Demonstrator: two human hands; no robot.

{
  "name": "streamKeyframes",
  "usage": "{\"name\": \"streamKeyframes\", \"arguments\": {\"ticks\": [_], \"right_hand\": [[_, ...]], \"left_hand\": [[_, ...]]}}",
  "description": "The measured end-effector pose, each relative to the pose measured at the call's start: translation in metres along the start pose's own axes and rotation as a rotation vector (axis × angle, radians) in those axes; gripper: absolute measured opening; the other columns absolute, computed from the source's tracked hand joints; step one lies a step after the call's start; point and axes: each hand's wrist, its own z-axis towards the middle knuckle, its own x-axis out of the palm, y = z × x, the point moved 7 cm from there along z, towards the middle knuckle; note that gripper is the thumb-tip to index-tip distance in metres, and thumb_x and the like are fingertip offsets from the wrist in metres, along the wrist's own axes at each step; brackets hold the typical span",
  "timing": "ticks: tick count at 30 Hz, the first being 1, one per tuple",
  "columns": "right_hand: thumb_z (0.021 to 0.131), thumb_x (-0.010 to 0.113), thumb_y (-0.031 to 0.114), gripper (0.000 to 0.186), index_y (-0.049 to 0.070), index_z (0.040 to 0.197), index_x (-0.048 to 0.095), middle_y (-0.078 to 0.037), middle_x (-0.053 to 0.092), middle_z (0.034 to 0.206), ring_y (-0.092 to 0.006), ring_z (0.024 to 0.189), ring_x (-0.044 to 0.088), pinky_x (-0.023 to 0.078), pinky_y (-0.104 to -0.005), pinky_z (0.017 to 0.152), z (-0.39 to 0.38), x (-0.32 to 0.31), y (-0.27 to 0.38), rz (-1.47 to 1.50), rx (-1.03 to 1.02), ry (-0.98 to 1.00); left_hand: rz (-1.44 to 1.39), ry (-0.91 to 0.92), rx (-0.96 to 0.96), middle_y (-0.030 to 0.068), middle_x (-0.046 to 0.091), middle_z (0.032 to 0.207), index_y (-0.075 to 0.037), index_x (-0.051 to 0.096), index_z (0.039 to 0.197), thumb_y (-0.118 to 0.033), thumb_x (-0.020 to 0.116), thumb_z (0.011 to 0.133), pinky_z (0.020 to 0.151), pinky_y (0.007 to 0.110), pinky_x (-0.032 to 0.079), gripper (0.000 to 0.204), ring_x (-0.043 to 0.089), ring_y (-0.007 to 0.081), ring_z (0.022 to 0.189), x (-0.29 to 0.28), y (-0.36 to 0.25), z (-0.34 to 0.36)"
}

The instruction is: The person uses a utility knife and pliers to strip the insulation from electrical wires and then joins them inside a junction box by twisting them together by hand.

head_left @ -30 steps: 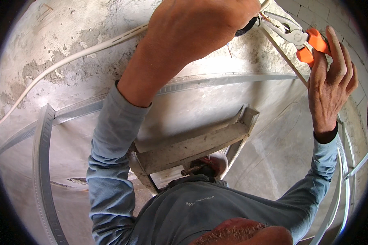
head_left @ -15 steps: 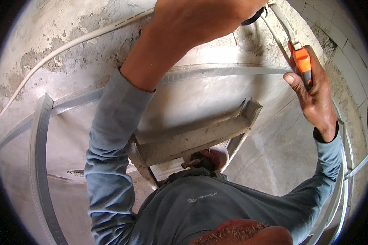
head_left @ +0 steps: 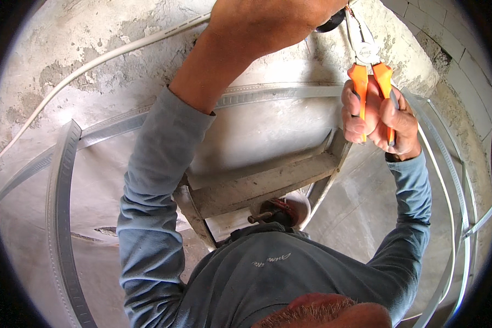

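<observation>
My right hand [head_left: 385, 117] grips a pair of combination pliers [head_left: 366, 54] with orange and grey handles. The handles stand spread apart, and the jaws point up toward bare copper wire [head_left: 349, 6] at the top edge. Close beside the wire is my left hand [head_left: 273, 24], its fingers bent and partly cut off by the picture's edge. A round black thing [head_left: 332, 22] shows at its fingertips; what it is I cannot tell. A white cable [head_left: 120, 49] runs along the ceiling from the far left and passes behind my left wrist.
A curved metal profile [head_left: 279, 95] crosses under the rough plaster ceiling, and another [head_left: 60, 208] hangs at the left. Below me is a ladder with a broad step [head_left: 268, 183]. More metal strips [head_left: 448, 158] and a white cable [head_left: 440, 180] run at the right, near a block wall [head_left: 451, 60].
The pliers have turned from edge-on to flat, and their handles now show apart. My right hand has moved left and a little up. The left hand has shifted only slightly.
</observation>
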Motion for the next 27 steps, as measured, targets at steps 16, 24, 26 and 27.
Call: {"name": "streamKeyframes", "arguments": {"ticks": [16, 24, 26, 27], "right_hand": [[0.092, 0.071, 0.006, 0.028, 0.007, 0.119, 0.062, -0.013, 0.054, 0.148, -0.0318, 0.137, 0.051, 0.038, -0.0469, 0.114, -0.023, 0.037, 0.061, -2.667, -0.443, -0.929], [0.095, 0.067, 0.007, 0.019, 0.007, 0.114, 0.063, -0.014, 0.054, 0.150, -0.0327, 0.136, 0.052, 0.038, -0.0488, 0.114, -0.011, 0.029, 0.056, -2.653, -0.429, -0.960], [0.095, 0.067, 0.008, 0.020, 0.007, 0.114, 0.063, -0.014, 0.054, 0.149, -0.0325, 0.134, 0.052, 0.038, -0.0485, 0.112, -0.008, 0.027, 0.055, -2.654, -0.450, -0.969], [0.095, 0.067, 0.008, 0.020, 0.007, 0.114, 0.063, -0.014, 0.055, 0.148, -0.0324, 0.134, 0.053, 0.039, -0.0484, 0.112, -0.008, 0.026, 0.053, -2.654, -0.460, -0.972]], "left_hand": [[-0.059, 0.087, -0.111, 0.0076, 0.052, 0.084, -0.004, 0.061, 0.084, -0.005, 0.063, 0.084, 0.074, 0.036, 0.046, 0.003, 0.055, 0.0246, 0.081, -0.005, 0.000, 0.010], [-0.045, 0.015, -0.130, 0.0071, 0.050, 0.082, -0.005, 0.059, 0.082, -0.005, 0.064, 0.083, 0.072, 0.035, 0.046, 0.004, 0.055, 0.0236, 0.078, -0.001, 0.004, 0.006], [-0.048, 0.012, -0.132, 0.0070, 0.050, 0.081, -0.005, 0.059, 0.082, -0.005, 0.064, 0.083, 0.072, 0.035, 0.046, 0.005, 0.055, 0.0235, 0.078, -0.001, 0.004, 0.005], [-0.051, 0.023, -0.138, 0.0069, 0.050, 0.081, -0.005, 0.059, 0.082, -0.005, 0.064, 0.083, 0.072, 0.035, 0.046, 0.005, 0.055, 0.0234, 0.078, -0.003, 0.003, 0.006]]}}
